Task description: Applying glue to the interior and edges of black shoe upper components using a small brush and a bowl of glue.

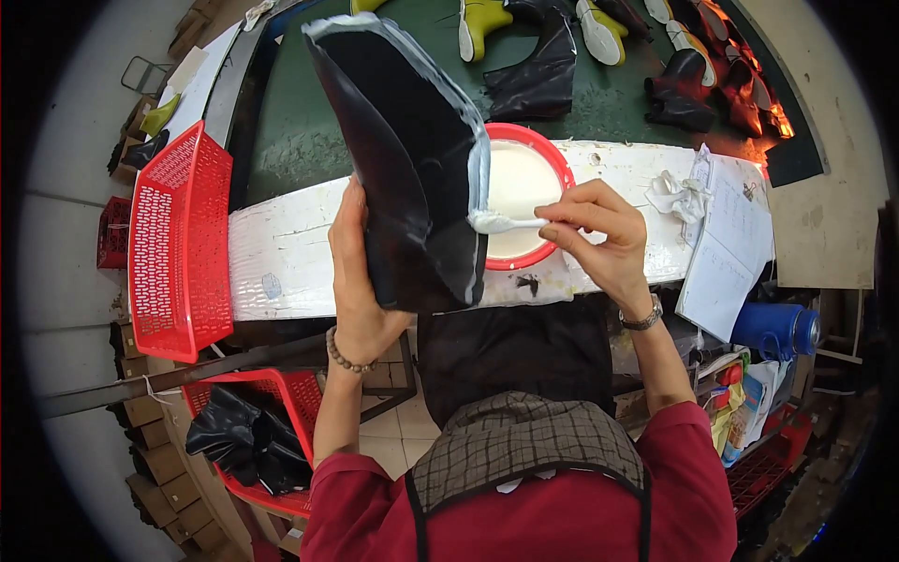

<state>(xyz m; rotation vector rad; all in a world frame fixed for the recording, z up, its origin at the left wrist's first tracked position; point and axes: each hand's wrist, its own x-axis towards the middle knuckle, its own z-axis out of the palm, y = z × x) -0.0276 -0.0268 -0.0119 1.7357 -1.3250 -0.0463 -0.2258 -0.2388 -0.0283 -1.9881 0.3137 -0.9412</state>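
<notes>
My left hand (354,272) is wrapped round a black boot upper (398,253), which stands tilted over the white bench. Along its open edge runs a band of wet white paste. Between the fingertips of my right hand (602,229) is a small white brush (513,223), its loaded tip touching the coated edge at the right side of the upper. Just behind the brush sits a red-rimmed basin (567,173) of milky white liquid, partly hidden by the upper and my right hand.
A red basket (183,253) stands at the bench's left end; another below holds black uppers (251,438). Boots, some yellow-green (482,26), lie on the green belt (300,122) beyond. Crumpled tissue (676,197), a paper sheet (726,253) and a blue flask (773,330) are at right.
</notes>
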